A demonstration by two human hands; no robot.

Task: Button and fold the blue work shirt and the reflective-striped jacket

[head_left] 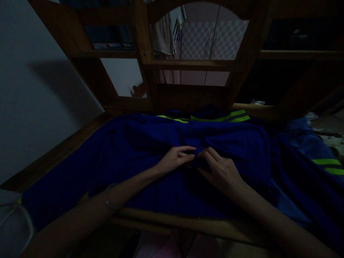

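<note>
A dark blue jacket (145, 143) with yellow-green and dark stripes lies spread out in front of me, its sleeves reaching to both sides. At its middle seam, my left hand (176, 157) pinches the cloth between thumb and fingers. Close beside it, my right hand (221, 170) grips a small raised fold of the same jacket. The fingertips of both hands almost meet there. Whatever fastening may lie under the fingers is hidden, and the light is dim.
A wooden shelf frame (188, 65) rises behind the jacket, with a checkered cabinet (199, 41) beyond it. On the left stands a pale wall (40, 89). Lighter blue cloth (301, 134) lies at the right. A wooden edge (188, 220) runs along the front.
</note>
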